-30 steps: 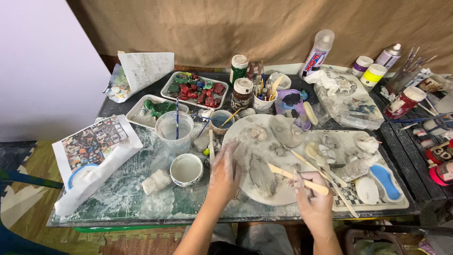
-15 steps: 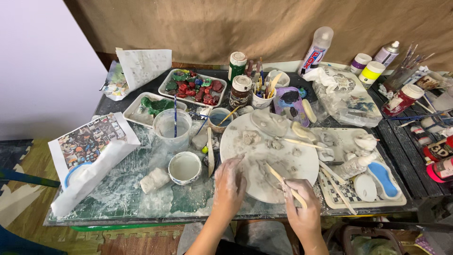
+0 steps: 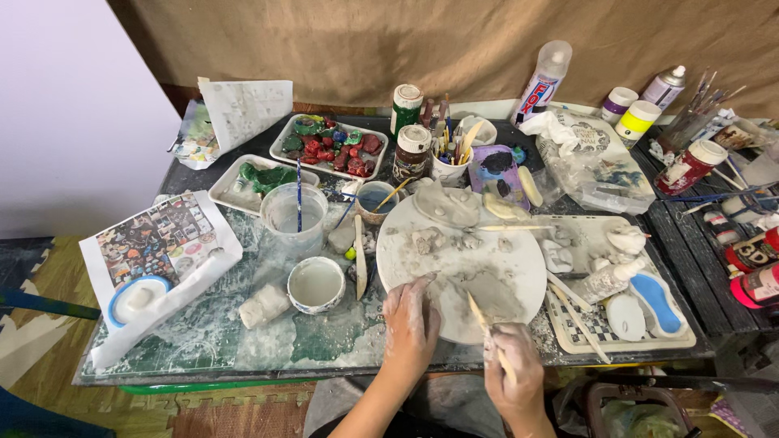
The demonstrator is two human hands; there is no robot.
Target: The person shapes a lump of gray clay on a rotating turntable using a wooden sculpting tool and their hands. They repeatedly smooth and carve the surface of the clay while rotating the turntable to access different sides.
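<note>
My left hand lies flat, palm down and fingers loosely spread, on the near left edge of the round white board. It grips nothing; the fingertips just press on the board's clay-smeared surface. My right hand is curled closed around a wooden modelling tool, which slants up and to the left out of my fist. Its pale tip rests on the flat patch of grey clay spread on the near part of the board, just to the right of my left hand. Both hands are coated in dried grey slip.

The board sits on the glass-topped table, right in front of me, with smaller lumps of clay scattered over its far half and a bigger folded slab at its far rim. Just left of the board a small white bowl of cloudy water stands beside my left hand, and a flat wooden stick lies between bowl and board. Farther back, a clear plastic tub holds a blue brush. To the right of the board, touching it, a white tray carries a small squeeze bottle and a blue-lined mould. Trays of red and green painted pieces sit near the far edge.
</note>
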